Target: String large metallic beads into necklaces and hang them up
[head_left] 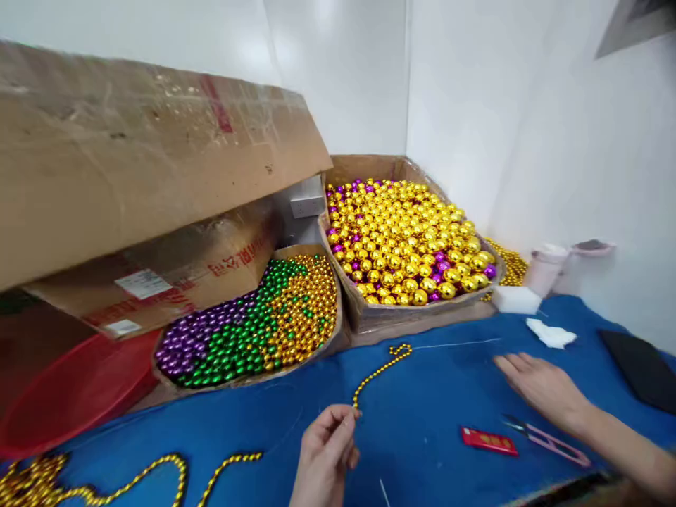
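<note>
Left hand [330, 447]: one, at the lower middle; thumb and fingers pinched closed on the near end of the gold bead string [380, 370].
Gold bead string: one, short, running from that pinch away over the blue cloth [422, 401] to a small hooked bend; a pale thread [454, 345] extends rightward from there.
Right hand [543, 387]: one, back upward, low over the cloth, fingers close together and loosely extended, tips near the thread's far end; whether they grip anything cannot be told.
Thread snips [554, 443]: one pair, pink-handled, near the right forearm.
Red packet [489, 441]: one, just left of the snips.
White tissue [551, 334]: crumpled, beyond the right hand.
Black flat item [639, 366]: one, at the right.
Longer bead strands [158, 465]: gold, heaped and curving at lower left.
Smaller carton [342, 331]: open, filled with purple, green and gold beads.
Larger carton [370, 320]: open, filled with bigger gold balls, some purple.
Red basin [79, 394]: one, left of the smaller carton.
</note>
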`<state>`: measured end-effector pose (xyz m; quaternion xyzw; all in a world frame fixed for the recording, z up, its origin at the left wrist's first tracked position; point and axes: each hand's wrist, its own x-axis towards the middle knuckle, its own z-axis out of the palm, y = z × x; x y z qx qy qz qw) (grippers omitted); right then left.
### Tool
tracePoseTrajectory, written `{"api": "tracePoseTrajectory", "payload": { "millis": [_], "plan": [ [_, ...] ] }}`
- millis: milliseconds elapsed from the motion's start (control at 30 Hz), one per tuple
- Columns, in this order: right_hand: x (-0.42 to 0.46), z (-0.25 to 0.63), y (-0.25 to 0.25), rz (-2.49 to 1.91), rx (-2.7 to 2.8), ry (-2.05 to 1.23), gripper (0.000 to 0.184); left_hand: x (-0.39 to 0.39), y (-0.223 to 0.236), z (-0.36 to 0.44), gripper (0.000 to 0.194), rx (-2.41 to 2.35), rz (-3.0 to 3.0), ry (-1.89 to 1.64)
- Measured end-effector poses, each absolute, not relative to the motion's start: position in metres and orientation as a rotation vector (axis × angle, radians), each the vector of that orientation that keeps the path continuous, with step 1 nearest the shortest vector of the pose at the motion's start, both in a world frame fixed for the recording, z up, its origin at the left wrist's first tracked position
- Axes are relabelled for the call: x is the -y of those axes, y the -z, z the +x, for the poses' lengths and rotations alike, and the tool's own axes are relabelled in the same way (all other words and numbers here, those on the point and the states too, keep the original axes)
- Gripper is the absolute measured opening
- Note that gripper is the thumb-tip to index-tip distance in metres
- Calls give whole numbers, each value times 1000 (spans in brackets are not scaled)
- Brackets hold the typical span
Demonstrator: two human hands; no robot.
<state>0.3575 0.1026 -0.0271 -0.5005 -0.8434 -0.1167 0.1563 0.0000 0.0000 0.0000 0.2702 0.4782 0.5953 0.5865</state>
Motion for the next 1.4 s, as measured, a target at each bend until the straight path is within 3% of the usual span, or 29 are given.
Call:
{"api": "tracePoseTrajectory", "payload": {
  "millis": [133,167,300,600,1400],
  "plan": [
    [-54,271,15,-1259,2459,168,21,9,4,-2,23,-1151,656,-1458],
    [-43,250,10,-1168,2397,-8,20,12,5,-4,24,-1172,674,-1476],
    [-9,186,-4,-933,2315,-300,23,25,6,-13,22,-1254,765,-1494],
    [-7,146,4,-797,2334,-215,20,38,7,-31,17,-1283,907,-1510],
    [-5,145,10,-869,2434,-55,23,39,12,-32,16,-1259,915,-1476]
  ]
}}
